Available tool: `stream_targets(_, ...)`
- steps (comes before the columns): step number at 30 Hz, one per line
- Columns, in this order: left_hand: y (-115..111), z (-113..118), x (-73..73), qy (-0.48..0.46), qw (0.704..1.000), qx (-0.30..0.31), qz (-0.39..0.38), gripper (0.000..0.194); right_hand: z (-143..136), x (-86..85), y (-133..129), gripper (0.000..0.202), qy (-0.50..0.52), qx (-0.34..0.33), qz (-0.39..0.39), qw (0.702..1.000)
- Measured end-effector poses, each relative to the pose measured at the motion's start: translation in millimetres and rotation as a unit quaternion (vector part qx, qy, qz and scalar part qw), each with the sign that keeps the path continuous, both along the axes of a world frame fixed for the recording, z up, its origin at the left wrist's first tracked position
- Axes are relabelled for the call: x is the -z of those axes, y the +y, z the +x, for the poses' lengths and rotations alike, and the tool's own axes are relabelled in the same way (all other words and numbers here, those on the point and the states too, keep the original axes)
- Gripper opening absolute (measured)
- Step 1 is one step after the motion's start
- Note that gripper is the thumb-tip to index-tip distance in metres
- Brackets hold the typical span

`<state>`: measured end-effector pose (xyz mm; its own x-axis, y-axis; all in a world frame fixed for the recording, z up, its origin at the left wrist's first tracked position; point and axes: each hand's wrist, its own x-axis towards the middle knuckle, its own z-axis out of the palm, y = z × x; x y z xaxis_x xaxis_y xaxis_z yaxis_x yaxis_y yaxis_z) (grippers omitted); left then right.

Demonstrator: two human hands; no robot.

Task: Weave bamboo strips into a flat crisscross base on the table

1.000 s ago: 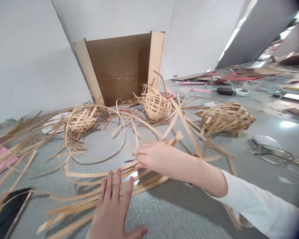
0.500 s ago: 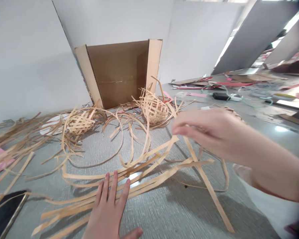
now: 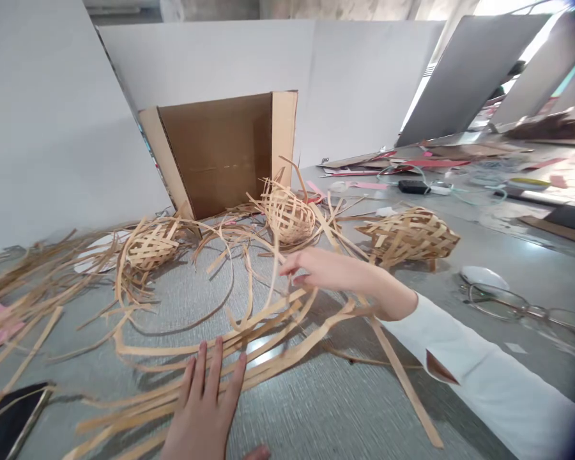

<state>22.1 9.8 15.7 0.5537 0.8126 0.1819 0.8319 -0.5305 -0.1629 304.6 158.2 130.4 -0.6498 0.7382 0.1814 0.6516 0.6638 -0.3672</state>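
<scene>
Spread fingers of the left hand (image 3: 202, 409) press flat across long, ribbon-like, pale-tan strips (image 3: 290, 360) on a finely streaked grey surface (image 3: 316, 421); apart from it, the right hand (image 3: 311, 269) curls near a round, openwork woven basket (image 3: 291, 217), its grip unclear.

Long flat tan strips (image 3: 294, 356), slightly bent, some crossing, across the grey surface (image 3: 316, 415)

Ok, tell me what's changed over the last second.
The right hand moved away from the left hand, swung right, then came partway back; whether it grips a strip is unclear. The left hand stays spread on the flat strips; the woven pieces lie as before.
</scene>
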Motion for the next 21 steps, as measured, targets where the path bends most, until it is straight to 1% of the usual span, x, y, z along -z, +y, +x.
stream_targets(2, 0, -1, 1.3, 0.004, 1.0, 0.0, 0.004, 0.092, 5, -6.7, 2, 0.021, 0.027, 0.008, 0.013, 1.0)
stream_targets(6, 0, 0, 0.5, 0.002, 1.0, 0.006, 0.017, 0.094, 17, -19.5, 0, 0.034, 0.054, 0.047, 0.072, 0.995)
stream_targets(8, -1, 1, -1.0, 0.001, 1.0, 0.008, 0.018, 0.094, 20, -27.8, -7, 0.032, 0.048, 0.049, 0.102, 0.992)
stream_targets(10, -1, 1, -2.3, 0.0, 1.0, 0.008, 0.016, 0.094, 20, -38.6, -18, 0.025, 0.05, 0.062, 0.135, 0.988)
stream_targets(12, -1, 2, -2.8, -0.003, 1.0, 0.007, 0.011, 0.094, 18, -49.9, -31, 0.022, 0.074, 0.104, 0.199, 0.972)
stream_targets(14, -2, 2, -2.8, -0.007, 1.0, 0.003, 0.005, 0.092, 15, -57.4, -42, 0.022, 0.108, 0.149, 0.271, 0.945)
stream_targets(16, -2, 2, -3.0, -0.012, 1.0, 0.0, -0.001, 0.091, 14, -58.2, -47, 0.024, 0.126, 0.165, 0.321, 0.924)
stream_targets(17, -2, 2, -3.3, -0.015, 1.0, -0.001, -0.005, 0.09, 14, -56.1, -47, 0.026, 0.118, 0.165, 0.329, 0.922)
stream_targets(19, -3, 4, -4.7, -0.018, 1.0, -0.002, -0.013, 0.089, 15, -49.7, -40, 0.034, 0.066, 0.153, 0.323, 0.932)
stream_targets(21, -3, 6, -6.7, -0.023, 0.999, -0.008, -0.021, 0.089, 16, -44.4, -33, 0.048, -0.009, 0.146, 0.302, 0.942)
